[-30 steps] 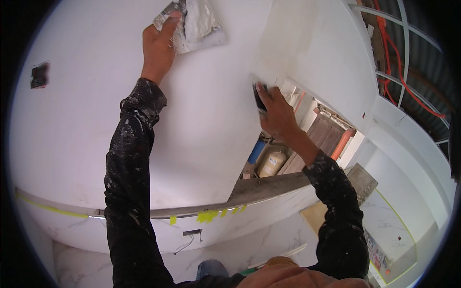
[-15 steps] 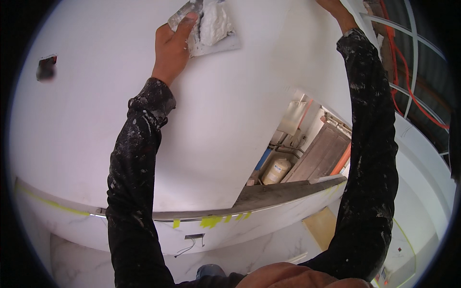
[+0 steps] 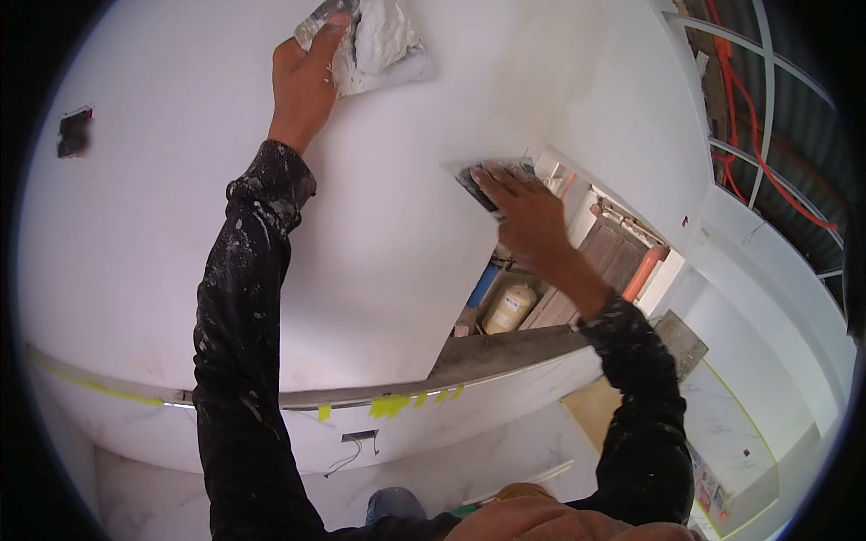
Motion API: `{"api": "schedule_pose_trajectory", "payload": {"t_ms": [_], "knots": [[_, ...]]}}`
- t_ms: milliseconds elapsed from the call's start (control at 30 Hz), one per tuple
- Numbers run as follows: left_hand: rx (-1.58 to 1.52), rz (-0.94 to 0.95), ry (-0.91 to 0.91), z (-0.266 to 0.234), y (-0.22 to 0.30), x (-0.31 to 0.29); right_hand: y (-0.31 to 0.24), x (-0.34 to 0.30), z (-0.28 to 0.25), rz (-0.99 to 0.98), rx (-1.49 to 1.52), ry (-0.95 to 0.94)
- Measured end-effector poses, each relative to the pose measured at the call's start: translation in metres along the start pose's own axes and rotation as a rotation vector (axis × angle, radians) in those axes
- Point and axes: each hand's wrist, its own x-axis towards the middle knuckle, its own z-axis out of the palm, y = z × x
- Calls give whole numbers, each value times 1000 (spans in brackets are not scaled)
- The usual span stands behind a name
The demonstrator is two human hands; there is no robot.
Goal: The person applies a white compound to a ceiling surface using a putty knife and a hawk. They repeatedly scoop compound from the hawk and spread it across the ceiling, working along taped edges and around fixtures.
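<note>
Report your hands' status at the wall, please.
Left hand gripping plate, white paste heaped on it. Right hand holding blade at white wall. Opening close beside blade.

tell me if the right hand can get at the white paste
Probably yes: the right hand holds a scraper, and only white wall shows between it and the paste on the plate in the left hand.

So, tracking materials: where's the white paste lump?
The paste lump is at the head view's top, left of centre, on the flat plate in the left hand.
</note>
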Motion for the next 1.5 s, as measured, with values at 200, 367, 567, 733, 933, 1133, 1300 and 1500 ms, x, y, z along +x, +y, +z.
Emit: {"api": "schedule_pose_trajectory", "payload": {"t_ms": [200, 367, 567, 733, 933, 1133, 1300, 1500], "knots": [[-75, -188, -186, -9, -6, 2, 135, 152, -85, 78, -145, 388], [37, -133, -171, -3, -7, -12, 235, 273, -106, -54, -103, 334], [100, -15, -127, -4, -31, -8, 97, 158, -30, 93, -9, 403], [-30, -10, -24, 9, -8, -7, -8, 5, 10, -102, -154, 133], [-96, -35, -33, -5, -3, 2, 74, 64, -58, 192, 120, 82], [-119, -219, -161, 1, 10, -7, 296, 227, -83, -275, -341, 608], [-128, -82, -94, -6, 3, 5, 212, 185, -31, 68, -104, 428], [-9, 41, -1, -6, -10, 7, 216, 107, -63, 390, -40, 131]]}}
